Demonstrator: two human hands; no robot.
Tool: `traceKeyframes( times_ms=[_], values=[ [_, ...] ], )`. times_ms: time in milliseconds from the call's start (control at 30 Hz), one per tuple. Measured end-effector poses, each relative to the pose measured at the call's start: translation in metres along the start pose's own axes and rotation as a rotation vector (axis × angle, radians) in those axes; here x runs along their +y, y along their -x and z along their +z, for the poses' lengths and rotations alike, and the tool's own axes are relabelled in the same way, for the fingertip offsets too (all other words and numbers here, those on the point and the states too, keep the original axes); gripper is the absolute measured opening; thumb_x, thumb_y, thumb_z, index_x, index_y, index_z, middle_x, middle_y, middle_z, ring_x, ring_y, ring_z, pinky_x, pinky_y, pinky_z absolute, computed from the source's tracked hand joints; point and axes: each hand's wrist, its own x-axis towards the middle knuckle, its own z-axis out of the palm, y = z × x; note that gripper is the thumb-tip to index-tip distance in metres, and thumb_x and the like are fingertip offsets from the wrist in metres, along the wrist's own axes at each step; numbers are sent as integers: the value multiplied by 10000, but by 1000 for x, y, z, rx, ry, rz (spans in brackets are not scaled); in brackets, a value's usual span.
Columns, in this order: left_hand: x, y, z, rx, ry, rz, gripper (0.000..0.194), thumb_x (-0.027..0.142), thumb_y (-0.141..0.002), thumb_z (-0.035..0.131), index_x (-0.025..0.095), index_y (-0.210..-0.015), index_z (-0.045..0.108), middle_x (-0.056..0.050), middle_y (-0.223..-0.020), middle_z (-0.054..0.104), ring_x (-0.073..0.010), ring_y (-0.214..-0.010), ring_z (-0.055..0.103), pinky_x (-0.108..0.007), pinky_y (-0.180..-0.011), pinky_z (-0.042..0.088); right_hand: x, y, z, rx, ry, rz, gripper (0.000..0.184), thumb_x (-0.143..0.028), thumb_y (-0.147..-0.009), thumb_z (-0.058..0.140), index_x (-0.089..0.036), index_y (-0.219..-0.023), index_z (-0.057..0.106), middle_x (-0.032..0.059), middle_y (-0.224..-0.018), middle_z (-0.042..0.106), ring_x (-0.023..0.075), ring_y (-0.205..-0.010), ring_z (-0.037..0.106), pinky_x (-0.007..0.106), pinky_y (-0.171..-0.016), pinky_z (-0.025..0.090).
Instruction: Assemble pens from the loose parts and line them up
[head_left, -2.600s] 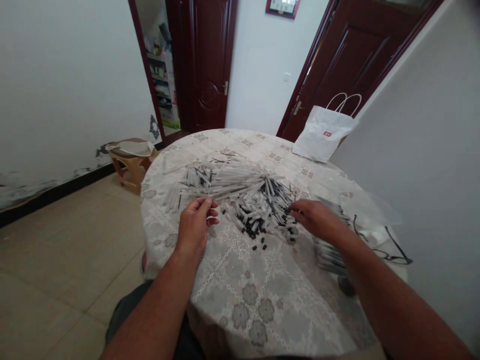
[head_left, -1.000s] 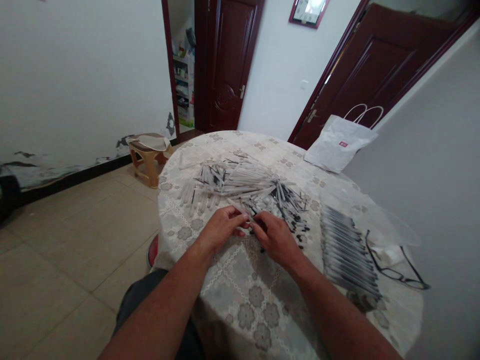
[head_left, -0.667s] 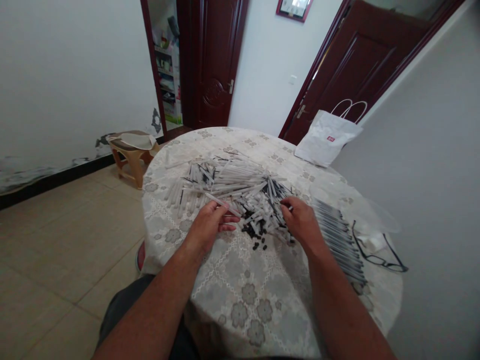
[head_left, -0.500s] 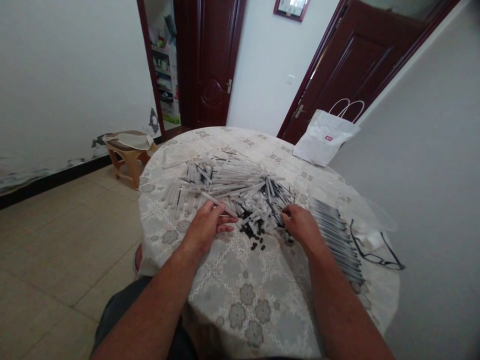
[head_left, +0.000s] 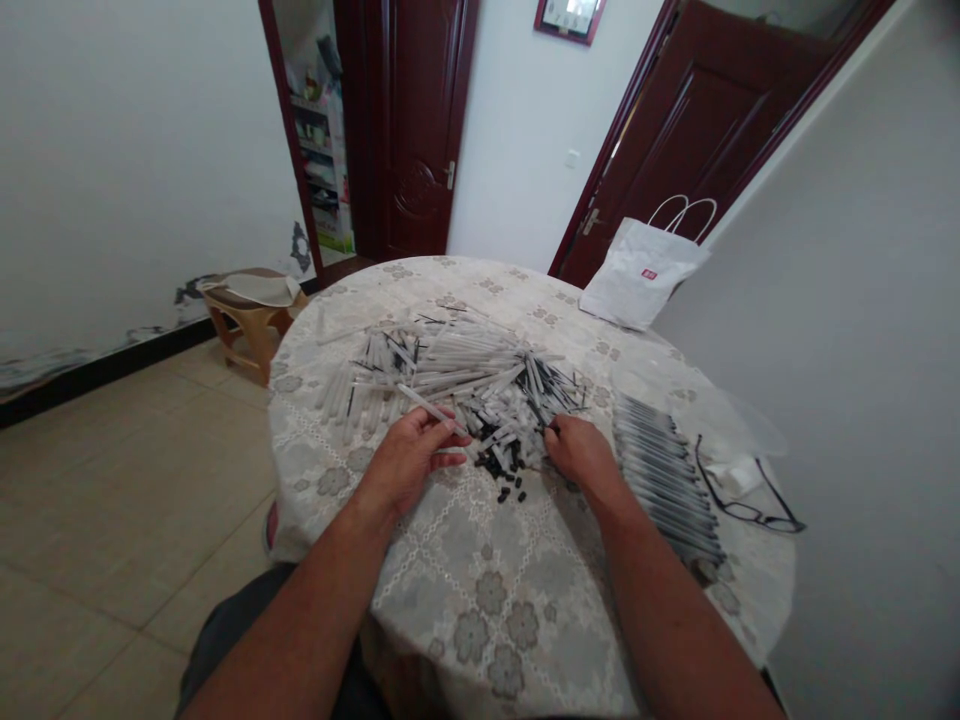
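Observation:
In my left hand (head_left: 409,455), a whitish translucent pen barrel (head_left: 424,402) is pinched between thumb and fingers, slanting up to the left. My right hand (head_left: 583,450) has its fingertips pressed together at the right edge of the pile; a small dark thing shows at them, too small to name. Between and beyond my hands lies a heap of pen barrels (head_left: 469,362). Thin dark refills (head_left: 551,380) stick out at its right side. Short whitish pen caps (head_left: 499,410) lie at its front, with small black plugs (head_left: 495,465) nearest me.
A row of grey, finished-looking pens (head_left: 664,480) lies to the right, beside eyeglasses (head_left: 757,515) and clear plastic film (head_left: 735,415). A white paper bag (head_left: 641,275) stands at the back right. The round table has a flowered tablecloth (head_left: 450,580). A stool (head_left: 255,310) stands at left.
My right hand has moved slightly left, closer to my left hand. The left still holds the barrel in much the same place. The view has shifted a little.

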Motion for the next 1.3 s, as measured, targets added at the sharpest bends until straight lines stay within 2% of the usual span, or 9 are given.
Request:
traceKeyframes(
  times_ms=[100,267,367,467,533,700,967,1300],
  values=[
    [-1,-1,-1,-18,21,4,290,318,-789,796,160,-981,645,-105,-954,732,-231,-875,743,-291,-637,623,6,2,-1,15,-58,-42,290,-290,-971,490,-165,-922,747,140,-961,772,230,-911,699,282,-758,418],
    [-1,0,-1,-8,73,6,303,325,-798,801,164,-988,628,-107,-989,740,-234,-881,755,-286,-649,615,10,9,-13,61,-192,-130,265,-296,-971,505,-188,-909,739,69,-893,762,190,-841,682,257,-725,416],
    [1,0,0,20,135,15,293,332,-804,799,165,-959,614,-93,-956,741,-228,-875,759,-287,-667,610,3,18,-24,105,-379,-325,242,-333,-996,505,-202,-967,706,33,-849,734,173,-783,662,257,-732,431],
    [3,1,1,54,192,31,290,327,-802,799,164,-938,602,-87,-936,743,-226,-861,761,-304,-693,611,-9,29,-33,23,-478,-560,224,-345,-1016,509,-218,-1000,692,23,-871,726,165,-798,659,255,-747,446],
    [4,1,1,64,208,45,294,317,-796,802,164,-943,599,-91,-942,747,-233,-871,762,-319,-711,614,-16,35,-35,-8,-491,-635,214,-332,-1019,517,-218,-1008,698,35,-910,729,168,-830,661,260,-765,454],
    [3,2,1,60,219,67,303,307,-791,799,168,-966,595,-93,-951,751,-233,-874,761,-323,-722,608,-25,38,-31,-1,-476,-667,205,-302,-1018,521,-212,-1038,704,51,-940,722,179,-875,662,276,-789,471],
    [1,2,1,14,186,93,312,311,-778,800,175,-985,610,-92,-967,759,-226,-882,752,-334,-743,604,-25,36,-25,-2,-436,-669,217,-293,-1022,504,-214,-1049,705,62,-944,720,190,-883,660,291,-796,484],
    [1,1,-1,11,169,89,300,313,-800,780,172,-998,604,-104,-986,758,-229,-880,751,-326,-724,602,-23,34,-24,21,-430,-678,200,-279,-1028,506,-207,-1006,692,51,-921,702,182,-850,647,280,-773,465]
  ],
)
